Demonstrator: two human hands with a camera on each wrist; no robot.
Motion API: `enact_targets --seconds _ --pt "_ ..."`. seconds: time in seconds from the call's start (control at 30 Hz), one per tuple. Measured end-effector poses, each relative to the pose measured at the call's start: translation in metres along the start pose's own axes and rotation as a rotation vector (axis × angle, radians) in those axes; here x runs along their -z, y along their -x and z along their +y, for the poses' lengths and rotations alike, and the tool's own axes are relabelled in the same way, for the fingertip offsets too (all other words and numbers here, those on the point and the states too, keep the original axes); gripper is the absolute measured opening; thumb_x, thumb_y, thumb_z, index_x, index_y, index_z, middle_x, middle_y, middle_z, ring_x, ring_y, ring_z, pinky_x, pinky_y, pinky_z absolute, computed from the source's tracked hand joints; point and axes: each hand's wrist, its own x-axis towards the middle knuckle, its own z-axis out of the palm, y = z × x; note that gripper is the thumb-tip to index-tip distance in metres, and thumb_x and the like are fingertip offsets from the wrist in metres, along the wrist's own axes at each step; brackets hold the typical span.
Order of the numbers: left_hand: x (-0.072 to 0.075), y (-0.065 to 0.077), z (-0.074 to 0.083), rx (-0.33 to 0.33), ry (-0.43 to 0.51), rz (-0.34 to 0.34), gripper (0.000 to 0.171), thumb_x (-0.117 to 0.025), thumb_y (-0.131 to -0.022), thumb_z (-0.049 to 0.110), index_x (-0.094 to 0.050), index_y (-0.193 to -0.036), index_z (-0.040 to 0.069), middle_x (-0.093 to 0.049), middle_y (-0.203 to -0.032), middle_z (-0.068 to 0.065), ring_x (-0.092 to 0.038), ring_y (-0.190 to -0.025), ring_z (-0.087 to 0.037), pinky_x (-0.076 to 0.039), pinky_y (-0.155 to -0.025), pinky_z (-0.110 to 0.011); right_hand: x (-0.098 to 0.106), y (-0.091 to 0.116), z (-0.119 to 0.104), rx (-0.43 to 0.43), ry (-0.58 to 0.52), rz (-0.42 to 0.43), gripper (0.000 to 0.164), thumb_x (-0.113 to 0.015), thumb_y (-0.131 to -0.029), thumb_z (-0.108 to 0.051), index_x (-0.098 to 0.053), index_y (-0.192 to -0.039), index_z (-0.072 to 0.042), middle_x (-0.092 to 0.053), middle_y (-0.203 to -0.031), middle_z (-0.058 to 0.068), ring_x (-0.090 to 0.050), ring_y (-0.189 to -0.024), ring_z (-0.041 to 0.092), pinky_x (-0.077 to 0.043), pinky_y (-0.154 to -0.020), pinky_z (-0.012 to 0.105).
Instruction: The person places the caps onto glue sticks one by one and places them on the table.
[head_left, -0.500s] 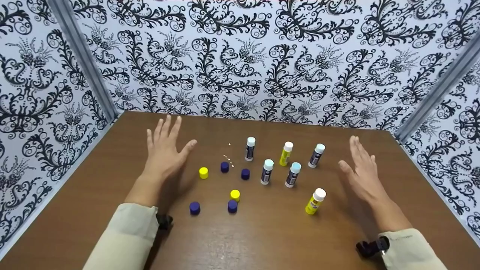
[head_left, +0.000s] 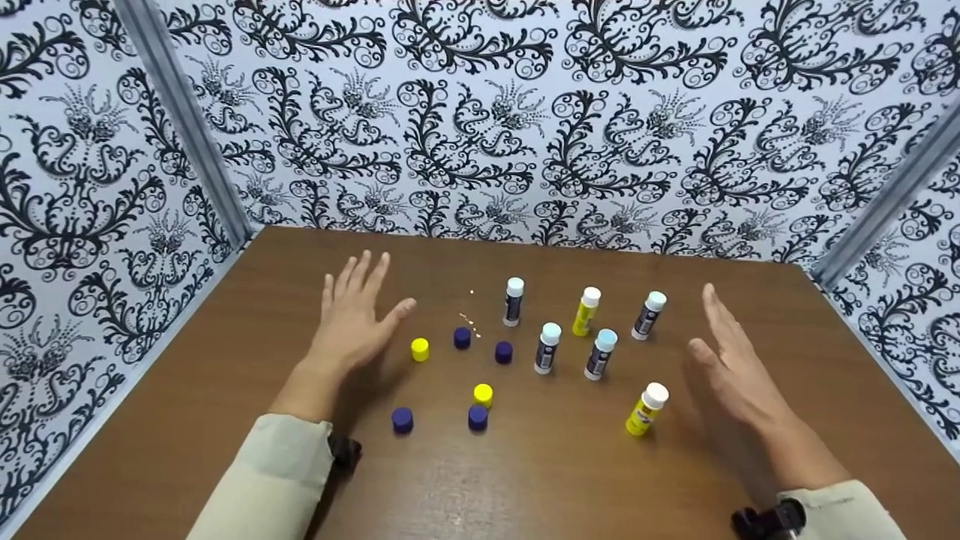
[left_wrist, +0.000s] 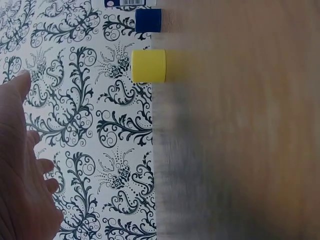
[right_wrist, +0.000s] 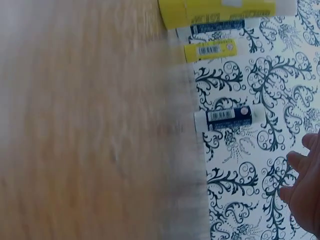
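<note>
My left hand hovers over the left of the table with fingers straight and spread, holding nothing; a yellow cap is nearest to it. Across on the right side, my right hand has its fingers extended, also holding nothing. Between the hands stand uncapped glue sticks: several navy ones and two yellow ones, the nearer yellow glue stick beside my right hand. Several navy caps and a second yellow cap lie to their left. In the left wrist view the nearest yellow cap stands apart from my fingers.
Small whitish crumbs lie on the brown table behind the caps. Patterned white panels with grey posts enclose the back and sides.
The head view has shifted slightly, so the table things appear a bit farther right. My left hand has come slightly right and nearer; my right hand has tilted a little. Caps and glue sticks keep their places.
</note>
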Motion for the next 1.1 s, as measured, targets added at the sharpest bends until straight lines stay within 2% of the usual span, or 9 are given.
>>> enact_targets --seconds 0.13,0.27,0.33,0.4,0.5,0.57,0.7,0.83,1.1 --pt "-0.001 0.004 -0.001 -0.002 0.019 -0.019 0.086 -0.047 -0.101 0.067 -0.015 -0.168 0.023 -0.009 -0.175 -0.011 -0.003 -0.163 -0.036 0.008 -0.131 -0.059 0.001 0.001 -0.008 -0.026 -0.102 -0.03 0.067 -0.038 -0.108 -0.05 -0.004 -0.165 -0.041 -0.004 -0.176 -0.001 -0.002 -0.162 0.038 0.001 -0.123 0.077" --pt "-0.002 0.005 0.0 -0.026 0.031 -0.059 0.086 -0.045 -0.101 0.069 -0.015 -0.168 0.024 -0.008 -0.176 -0.01 -0.003 -0.163 -0.035 0.007 -0.131 -0.059 0.001 0.003 -0.015 -0.032 -0.185 -0.038 0.065 -0.038 -0.108 -0.049 -0.005 -0.165 -0.043 -0.01 -0.176 -0.005 -0.012 -0.161 0.02 -0.008 -0.119 0.082" --pt "-0.002 0.006 0.002 -0.039 0.039 -0.082 0.087 -0.044 -0.1 0.071 -0.015 -0.168 0.025 -0.008 -0.176 -0.009 -0.002 -0.163 -0.034 0.007 -0.131 -0.058 0.0 0.004 -0.017 -0.026 -0.212 -0.053 0.065 -0.038 -0.109 -0.048 -0.005 -0.165 -0.042 -0.011 -0.176 -0.006 -0.017 -0.158 0.011 -0.015 -0.125 0.07" --pt "-0.002 0.005 0.004 -0.055 0.049 -0.101 0.087 -0.045 -0.1 0.071 -0.015 -0.168 0.026 -0.009 -0.176 -0.008 -0.003 -0.163 -0.033 0.006 -0.132 -0.058 0.0 0.005 -0.017 -0.005 -0.234 -0.069 0.065 -0.038 -0.11 -0.047 -0.005 -0.166 -0.04 -0.013 -0.176 -0.005 -0.021 -0.155 0.003 -0.022 -0.129 0.047" --pt "-0.003 0.005 0.007 -0.081 0.07 -0.124 0.088 -0.048 -0.099 0.071 -0.017 -0.168 0.027 -0.011 -0.176 -0.007 -0.006 -0.163 -0.033 0.004 -0.132 -0.057 0.001 0.006 -0.017 0.04 -0.269 -0.096 0.066 -0.039 -0.11 -0.045 -0.005 -0.167 -0.037 -0.017 -0.175 -0.002 -0.026 -0.153 0.0 -0.028 -0.12 0.015" --pt "-0.003 0.005 0.009 -0.099 0.084 -0.14 0.088 -0.05 -0.098 0.071 -0.019 -0.167 0.026 -0.013 -0.175 -0.008 -0.008 -0.163 -0.033 0.002 -0.132 -0.058 0.001 0.007 -0.017 0.07 -0.295 -0.117 0.066 -0.04 -0.111 -0.043 -0.006 -0.167 -0.034 -0.021 -0.174 0.0 -0.03 -0.152 -0.001 -0.029 -0.116 0.007" --pt "-0.005 0.006 0.012 -0.115 0.109 -0.18 0.088 -0.054 -0.098 0.068 -0.022 -0.167 0.024 -0.017 -0.174 -0.01 -0.012 -0.162 -0.037 -0.002 -0.132 -0.059 0.0 0.007 -0.015 0.108 -0.319 -0.169 0.065 -0.04 -0.112 -0.037 -0.008 -0.168 -0.03 -0.026 -0.173 0.001 -0.037 -0.15 0.003 -0.034 -0.116 0.01" --pt "-0.005 0.008 0.013 -0.101 0.127 -0.23 0.088 -0.055 -0.097 0.068 -0.023 -0.167 0.025 -0.019 -0.174 -0.012 -0.015 -0.161 -0.04 -0.008 -0.131 -0.062 -0.002 0.006 -0.014 0.109 -0.333 -0.208 0.064 -0.042 -0.111 -0.028 -0.012 -0.168 -0.027 -0.028 -0.172 0.004 -0.042 -0.149 0.007 -0.038 -0.115 0.014" --pt "-0.008 0.011 0.013 -0.078 0.18 -0.339 0.09 -0.06 -0.095 0.066 -0.021 -0.167 0.028 -0.02 -0.173 -0.012 -0.016 -0.16 -0.04 -0.019 -0.128 -0.065 -0.008 0.009 -0.011 0.101 -0.415 -0.319 0.067 -0.052 -0.107 -0.018 -0.021 -0.167 -0.016 -0.04 -0.166 0.0 -0.051 -0.143 0.01 -0.046 -0.111 0.02"
